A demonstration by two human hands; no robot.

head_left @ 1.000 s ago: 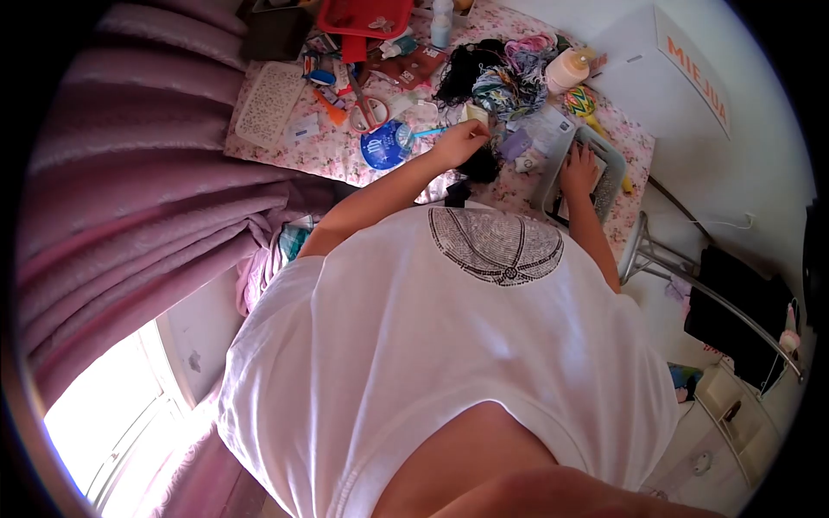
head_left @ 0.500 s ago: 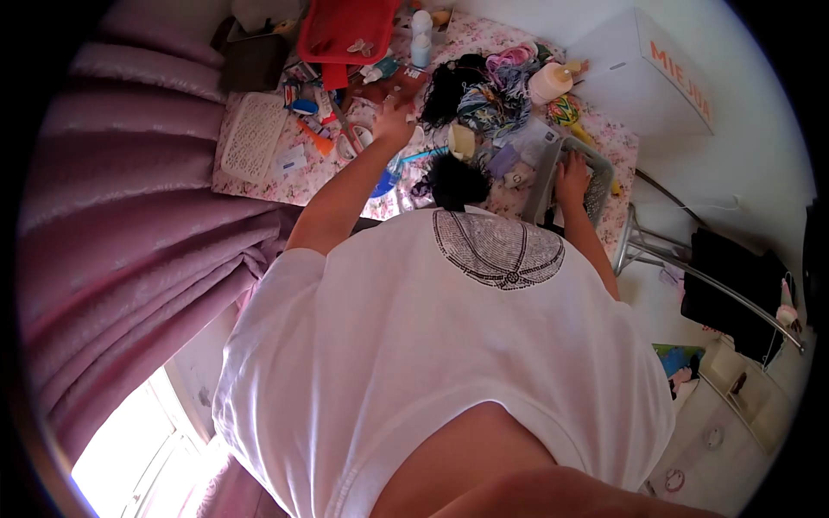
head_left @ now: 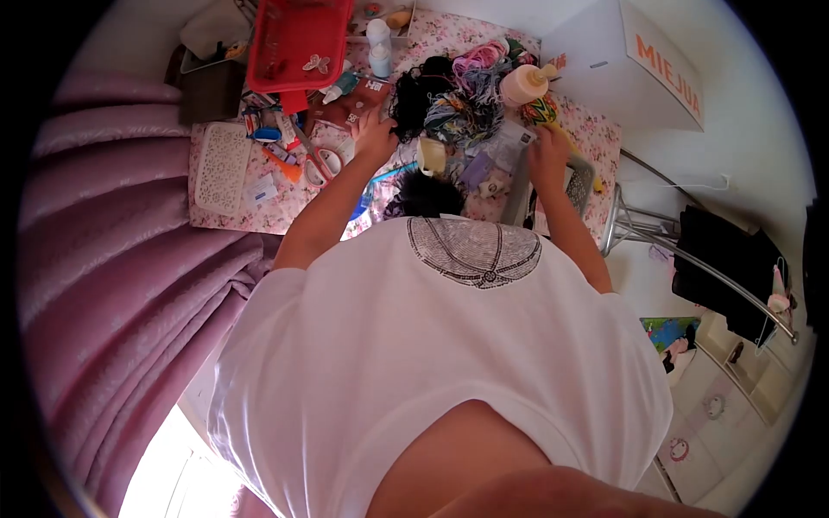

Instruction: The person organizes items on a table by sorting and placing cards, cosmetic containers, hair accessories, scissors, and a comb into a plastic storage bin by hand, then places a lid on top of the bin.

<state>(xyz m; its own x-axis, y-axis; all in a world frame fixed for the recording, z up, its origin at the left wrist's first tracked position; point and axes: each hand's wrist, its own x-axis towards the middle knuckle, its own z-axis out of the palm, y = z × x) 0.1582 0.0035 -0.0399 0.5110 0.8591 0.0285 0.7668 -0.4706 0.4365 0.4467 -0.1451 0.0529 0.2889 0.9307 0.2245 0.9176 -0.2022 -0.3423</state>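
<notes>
- Fingers of the left hand (head_left: 375,136) look slightly apart, near the left side of the black yarn (head_left: 414,99); whether they pinch anything cannot be told. Those of the right hand (head_left: 549,155) bend over the far-left part of the grey basket (head_left: 515,203), their grip unclear.
- What has changed: the right hand has come from inside the basket to its far end, while the left has edged toward the yarn. The person now has one hand on either side of the yarn pile.
- The floral-covered table (head_left: 591,129) carries everything within reach; a large white box (head_left: 596,65) stands by its far-right corner.
- The red basket (head_left: 298,84) lies toward the far-left corner, and a perforated white tray (head_left: 222,168) by the near-left corner.
- The grey basket sits close to the right part of the near edge.
- The black yarn and the coloured yarn (head_left: 466,112) are heaped beyond the middle, between the hands, with a pump bottle (head_left: 523,86) just right of them.
- A red-brown packet (head_left: 361,97) lies just beyond the left hand, scissors (head_left: 316,157) to its left.
- Smallest, a cream block (head_left: 431,156) rests between the yarn and a black fluffy bundle (head_left: 423,197) at the near edge.
</notes>
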